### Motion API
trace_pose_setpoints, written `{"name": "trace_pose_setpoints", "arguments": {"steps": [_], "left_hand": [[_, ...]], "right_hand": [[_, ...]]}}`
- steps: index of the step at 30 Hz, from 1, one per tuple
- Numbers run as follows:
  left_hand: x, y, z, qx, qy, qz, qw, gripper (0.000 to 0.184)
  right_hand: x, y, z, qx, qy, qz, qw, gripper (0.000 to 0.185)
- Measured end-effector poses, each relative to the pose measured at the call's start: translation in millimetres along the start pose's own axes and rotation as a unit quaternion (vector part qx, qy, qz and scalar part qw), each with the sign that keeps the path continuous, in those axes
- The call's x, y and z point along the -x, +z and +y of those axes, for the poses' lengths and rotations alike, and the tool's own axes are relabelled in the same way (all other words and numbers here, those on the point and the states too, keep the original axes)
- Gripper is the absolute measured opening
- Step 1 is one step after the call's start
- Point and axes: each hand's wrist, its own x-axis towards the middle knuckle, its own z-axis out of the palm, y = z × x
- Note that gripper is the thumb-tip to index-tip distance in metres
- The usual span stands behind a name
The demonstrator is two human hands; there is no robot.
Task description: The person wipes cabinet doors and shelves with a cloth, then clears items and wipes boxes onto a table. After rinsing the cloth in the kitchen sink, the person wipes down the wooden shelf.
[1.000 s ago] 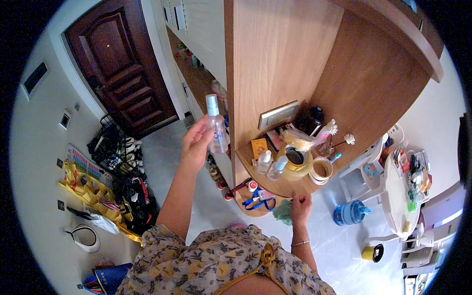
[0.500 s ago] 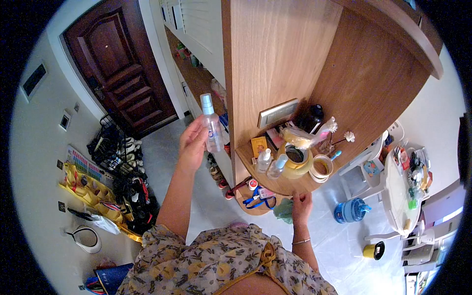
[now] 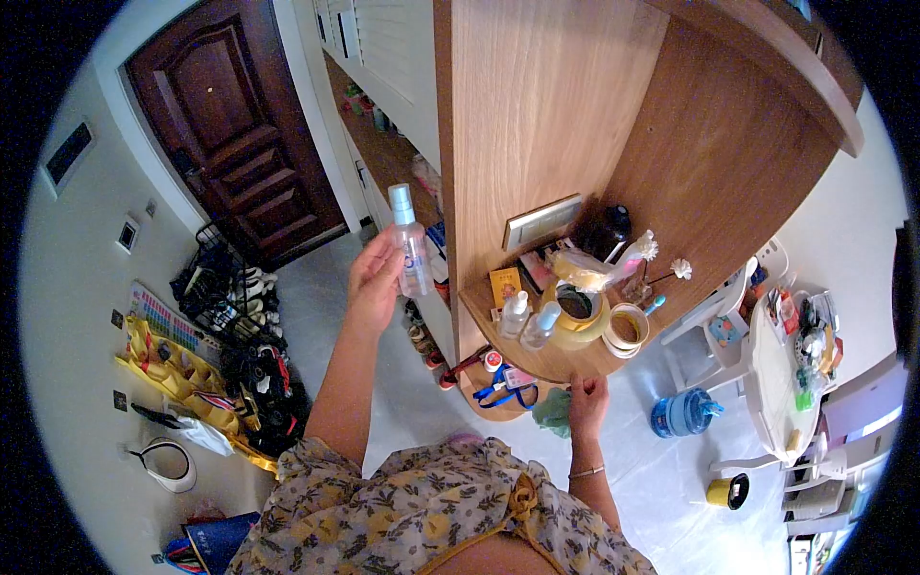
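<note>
Our left hand (image 3: 376, 283) pinches the clear bottle (image 3: 414, 264) between thumb and fingers, probably to leave its cap (image 3: 402, 203) free. Our right hand (image 3: 587, 410) bunches its fingers at the shelf (image 3: 565, 366) rim; gripping anything, we can't tell. Beyond the left fingers, floor (image 3: 321, 283) stretches doorward.

The bottle (image 3: 413, 257) is clear, smooth plastic, the shelf (image 3: 585, 366) grained wood, and the door (image 3: 235, 125) glossy dark wood.
</note>
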Motion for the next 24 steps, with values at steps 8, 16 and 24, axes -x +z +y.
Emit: {"name": "trace_pose_setpoints", "arguments": {"steps": [8, 16, 24], "left_hand": [[0, -8, -1, -0.009, -0.012, 0.023, 1.000, 0.044], [1, -7, 0, -0.045, 0.007, 0.008, 0.999, 0.048], [33, 23, -62, -0.332, 0.046, -0.134, 0.932, 0.055]], "right_hand": [[2, -3, -7, 0.004, -0.001, -0.012, 1.000, 0.025], [2, -4, -15, -0.001, 0.017, -0.010, 1.000, 0.028], [0, -5, -16, 0.008, 0.054, -0.013, 0.998, 0.029]]}}
